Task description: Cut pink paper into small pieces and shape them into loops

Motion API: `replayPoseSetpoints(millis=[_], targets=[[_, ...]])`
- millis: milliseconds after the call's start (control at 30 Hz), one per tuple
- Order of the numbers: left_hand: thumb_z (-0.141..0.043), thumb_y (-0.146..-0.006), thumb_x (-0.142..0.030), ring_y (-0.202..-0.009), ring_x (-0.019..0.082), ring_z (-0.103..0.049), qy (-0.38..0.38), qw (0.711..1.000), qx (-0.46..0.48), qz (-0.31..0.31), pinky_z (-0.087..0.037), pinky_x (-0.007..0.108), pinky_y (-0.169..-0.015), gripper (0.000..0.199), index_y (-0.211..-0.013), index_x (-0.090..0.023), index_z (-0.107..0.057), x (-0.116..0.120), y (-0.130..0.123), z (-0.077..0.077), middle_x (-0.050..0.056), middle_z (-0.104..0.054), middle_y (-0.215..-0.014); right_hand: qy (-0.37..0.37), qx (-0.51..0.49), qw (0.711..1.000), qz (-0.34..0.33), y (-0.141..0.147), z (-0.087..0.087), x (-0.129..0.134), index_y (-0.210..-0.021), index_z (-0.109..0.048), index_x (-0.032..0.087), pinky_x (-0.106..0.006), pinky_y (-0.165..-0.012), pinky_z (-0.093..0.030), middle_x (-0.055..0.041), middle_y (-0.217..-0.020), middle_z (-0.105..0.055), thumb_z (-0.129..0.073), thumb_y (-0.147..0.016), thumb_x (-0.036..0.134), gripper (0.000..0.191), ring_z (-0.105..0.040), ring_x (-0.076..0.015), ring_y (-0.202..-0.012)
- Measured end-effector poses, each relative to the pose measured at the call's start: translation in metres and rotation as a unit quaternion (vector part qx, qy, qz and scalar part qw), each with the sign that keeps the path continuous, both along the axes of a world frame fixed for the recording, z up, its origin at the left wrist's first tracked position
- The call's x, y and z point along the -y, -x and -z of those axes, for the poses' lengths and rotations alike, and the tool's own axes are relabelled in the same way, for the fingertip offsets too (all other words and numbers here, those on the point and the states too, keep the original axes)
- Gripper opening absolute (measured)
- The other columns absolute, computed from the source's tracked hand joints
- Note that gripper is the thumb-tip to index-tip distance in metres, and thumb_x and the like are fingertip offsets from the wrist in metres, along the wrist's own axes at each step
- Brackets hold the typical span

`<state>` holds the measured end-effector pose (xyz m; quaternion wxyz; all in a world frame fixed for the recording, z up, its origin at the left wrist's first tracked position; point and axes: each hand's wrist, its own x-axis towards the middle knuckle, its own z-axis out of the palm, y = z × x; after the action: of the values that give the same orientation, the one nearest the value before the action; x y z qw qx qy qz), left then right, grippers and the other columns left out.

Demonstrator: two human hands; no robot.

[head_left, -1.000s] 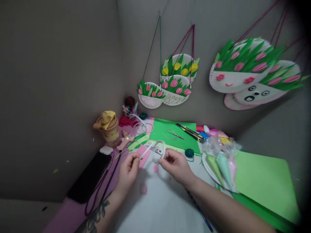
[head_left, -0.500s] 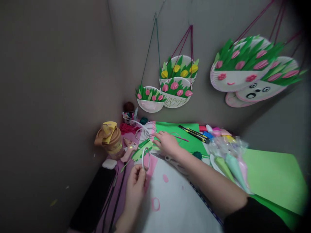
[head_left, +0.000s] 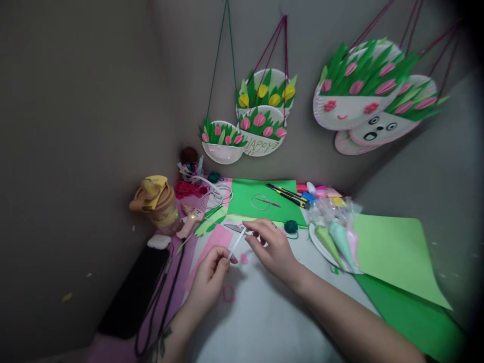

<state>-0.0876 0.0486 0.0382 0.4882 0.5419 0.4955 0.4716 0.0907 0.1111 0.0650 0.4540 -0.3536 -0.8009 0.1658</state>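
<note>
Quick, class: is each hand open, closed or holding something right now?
Left hand: closed, holding a white strip.
Right hand: at the strip's far end; grip cannot be told.

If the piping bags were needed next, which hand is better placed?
The right hand, probably: it is nearer the bags, on their side. The left hand is farther off and pinches the white band. Whether the right hand touches the band too, I cannot tell.
</note>
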Motion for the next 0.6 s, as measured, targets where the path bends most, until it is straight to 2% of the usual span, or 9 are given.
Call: replayPoseSetpoints(millis=[100, 233, 333, 433, 600], targets=[[-0.045, -0.090, -0.043, -0.067, 0.014, -0.052, -0.019, 0.999, -0.010, 0.043, -0.041, 0.024, -0.062, 0.030, -0.088, -0.017, -0.060, 0.004, -0.001, 0.003, 0.003, -0.056, -0.075, -0.049, 0.006, 0.999, 0.023, -0.012, -0.002, 0.007, -0.103, -0.063, 0.022, -0.029, -0.066, -0.049, -0.0066, -0.085, -0.062, -0.052, -0.090, 0.016, 0.018, -0.058, -0.0175, -0.077], [-0.045, -0.089, -0.051, -0.059, 0.012, -0.050, -0.010, 0.996, -0.022, 0.084, -0.040, 0.023, -0.054, 0.038, -0.099, -0.018, -0.062, 0.008, -0.005, 0.003, 0.005, -0.061, -0.082, -0.166, 0.142, 0.975, 0.048, -0.022, -0.003, 0.021, -0.090, -0.066, 0.022, -0.030, -0.068, -0.044, -0.0059, -0.078, -0.061, -0.049, -0.089, 0.011, 0.020, -0.054, -0.0190, -0.075], [-0.049, -0.086, -0.054, -0.062, 0.014, -0.054, -0.006, 0.997, -0.024, 0.079, -0.043, 0.025, -0.058, 0.041, -0.093, -0.017, -0.065, 0.008, -0.010, 0.001, 0.005, -0.064, -0.079, -0.205, 0.204, 0.957, 0.031, -0.022, -0.001, 0.028, -0.087, -0.066, 0.022, -0.029, -0.064, -0.041, -0.0054, -0.077, -0.061, -0.045, -0.089, 0.010, 0.024, -0.051, -0.0182, -0.070], [-0.056, -0.082, -0.053, -0.069, 0.016, -0.056, -0.005, 0.998, -0.020, 0.057, -0.043, 0.027, -0.066, 0.038, -0.080, -0.016, -0.066, 0.006, -0.011, 0.002, 0.005, -0.064, -0.071, -0.212, 0.159, 0.964, 0.021, -0.022, -0.001, 0.028, -0.095, -0.067, 0.022, -0.029, -0.064, -0.043, -0.0053, -0.078, -0.061, -0.049, -0.088, 0.010, 0.023, -0.051, -0.0178, -0.070], [-0.058, -0.081, -0.053, -0.055, 0.010, -0.048, 0.016, 0.998, 0.039, 0.036, -0.037, 0.022, -0.054, 0.039, -0.081, -0.015, -0.066, 0.005, -0.006, 0.007, 0.005, -0.065, -0.073, -0.159, 0.065, 0.985, 0.018, -0.028, -0.001, 0.017, -0.103, -0.067, 0.022, -0.031, -0.070, -0.047, -0.0064, -0.082, -0.062, -0.056, -0.088, 0.013, 0.021, -0.055, -0.0185, -0.077]])
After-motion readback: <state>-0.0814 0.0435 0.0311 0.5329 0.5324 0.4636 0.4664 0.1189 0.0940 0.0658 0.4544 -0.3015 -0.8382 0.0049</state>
